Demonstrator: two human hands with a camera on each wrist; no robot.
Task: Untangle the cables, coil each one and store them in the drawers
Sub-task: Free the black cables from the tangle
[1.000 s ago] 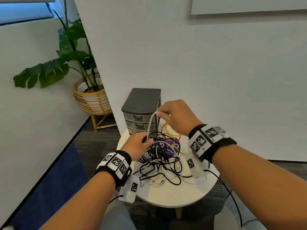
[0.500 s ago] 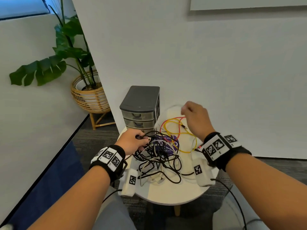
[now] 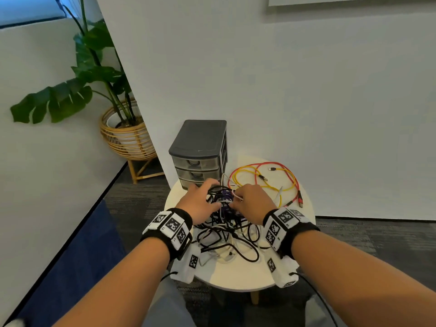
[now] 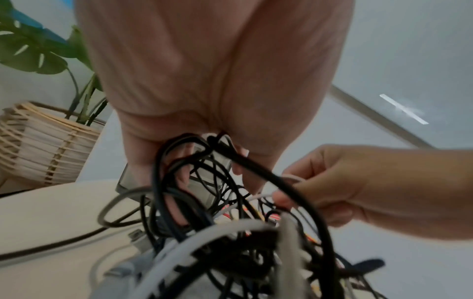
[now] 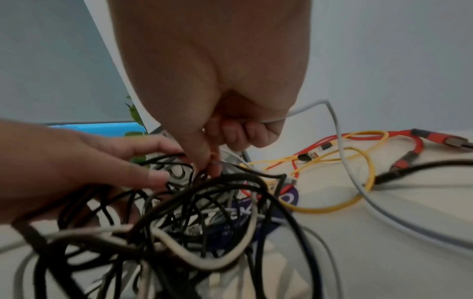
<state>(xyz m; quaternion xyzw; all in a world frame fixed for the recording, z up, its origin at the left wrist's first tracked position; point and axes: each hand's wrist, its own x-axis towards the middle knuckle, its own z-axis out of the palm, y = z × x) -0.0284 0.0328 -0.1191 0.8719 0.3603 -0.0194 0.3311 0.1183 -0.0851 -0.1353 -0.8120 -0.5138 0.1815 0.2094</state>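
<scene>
Two hands: both of mine are sunk in the tangled pile of black, white and grey cables (image 3: 226,232) on the small round cream table (image 3: 238,277).
My left hand (image 3: 200,204): fingers hooked through several black loops, gripping them; the loops hide the fingertips.
My right hand (image 3: 253,204): thumb and forefinger pinch a thin white cable (image 5: 358,178), which also runs through my curled fingers and trails across the table.
Loose cables: a red cable (image 3: 291,175) and a yellow cable (image 3: 254,178) lie spread beside the pile.
Drawers: the grey three-drawer plastic unit (image 3: 200,152) stands behind the pile; my left hand partly covers its bottom drawer.
Hard to read: something purple (image 3: 225,197) is buried in the tangle.
</scene>
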